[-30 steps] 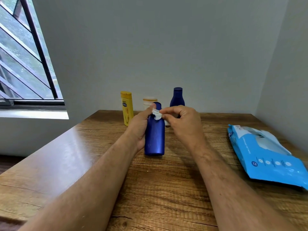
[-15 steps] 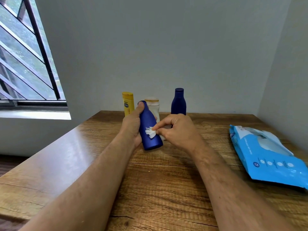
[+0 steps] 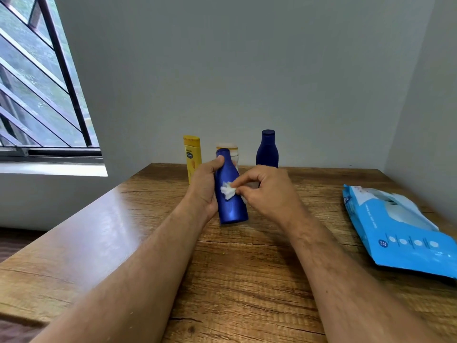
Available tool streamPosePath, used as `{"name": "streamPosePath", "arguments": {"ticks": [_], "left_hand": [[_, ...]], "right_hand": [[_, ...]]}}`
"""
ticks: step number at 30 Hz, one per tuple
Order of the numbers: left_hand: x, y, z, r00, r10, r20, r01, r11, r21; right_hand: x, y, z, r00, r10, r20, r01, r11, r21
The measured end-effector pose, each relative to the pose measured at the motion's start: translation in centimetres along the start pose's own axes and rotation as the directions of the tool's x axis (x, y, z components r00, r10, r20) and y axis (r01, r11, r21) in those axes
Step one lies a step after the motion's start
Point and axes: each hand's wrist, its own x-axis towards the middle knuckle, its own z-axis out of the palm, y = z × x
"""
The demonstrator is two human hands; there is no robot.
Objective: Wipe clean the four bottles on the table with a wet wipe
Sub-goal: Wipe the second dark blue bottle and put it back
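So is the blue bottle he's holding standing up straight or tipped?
Tipped. The blue bottle leans, cap toward the left, gripped by the left hand.

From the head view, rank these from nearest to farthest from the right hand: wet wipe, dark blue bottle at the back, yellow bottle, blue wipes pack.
From the right hand:
1. wet wipe, pinched in its fingers against the held bottle.
2. dark blue bottle, just behind it.
3. yellow bottle, back left, past the left hand.
4. blue wipes pack, far right on the table.
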Motion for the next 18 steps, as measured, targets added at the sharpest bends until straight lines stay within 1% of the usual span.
{"name": "streamPosePath", "arguments": {"ticks": [1, 3, 5, 6, 7, 9, 12, 14, 16, 18], "left_hand": [[0.2, 0.2, -0.2, 0.999, 0.017, -0.050, -0.018, 1.000, -0.022], [0.6, 0.6, -0.7, 0.989, 0.055, -0.140, -0.062, 0.997, -0.046], [0.8, 0.8, -0.8, 0.981, 0.076, -0.178, -0.091, 0.993, -0.076], [0.7, 0.9, -0.8, 0.982, 0.077, -0.175, -0.095, 0.991, -0.092], [0.6, 0.9, -0.7, 0.985, 0.071, -0.159, -0.088, 0.991, -0.102], [0.3, 0.7, -0.5, 0.996, 0.032, -0.082, -0.040, 0.995, -0.096], [-0.3, 0.1, 0.1, 0.994, -0.058, 0.089, 0.059, 0.998, -0.011], [-0.6, -0.3, 0.4, 0.982, -0.076, 0.174, 0.074, 0.997, 0.018], [-0.6, -0.3, 0.5, 0.975, -0.069, 0.212, 0.065, 0.998, 0.025], [-0.5, -0.3, 0.5, 0.980, -0.060, 0.191, 0.059, 0.998, 0.010]], "right_hand": [[-0.1, -0.1, 0.1, 0.998, 0.012, 0.059, -0.011, 1.000, -0.027], [-0.1, -0.2, 0.2, 0.992, 0.016, 0.123, -0.005, 0.996, -0.086], [-0.1, -0.1, 0.2, 0.990, 0.011, 0.138, 0.003, 0.995, -0.102], [-0.1, -0.1, 0.1, 0.991, 0.007, 0.135, 0.008, 0.994, -0.106], [-0.1, -0.1, 0.1, 0.992, 0.000, 0.124, 0.013, 0.994, -0.109], [-0.1, -0.1, 0.1, 0.998, -0.023, 0.065, 0.028, 0.996, -0.080], [0.1, -0.2, -0.1, 0.990, -0.074, -0.118, 0.072, 0.997, -0.021], [0.3, -0.2, -0.4, 0.970, -0.103, -0.219, 0.099, 0.995, -0.029], [0.4, -0.2, -0.5, 0.963, -0.108, -0.247, 0.105, 0.994, -0.026], [0.3, 0.0, -0.4, 0.970, -0.099, -0.222, 0.094, 0.995, -0.035]]}}
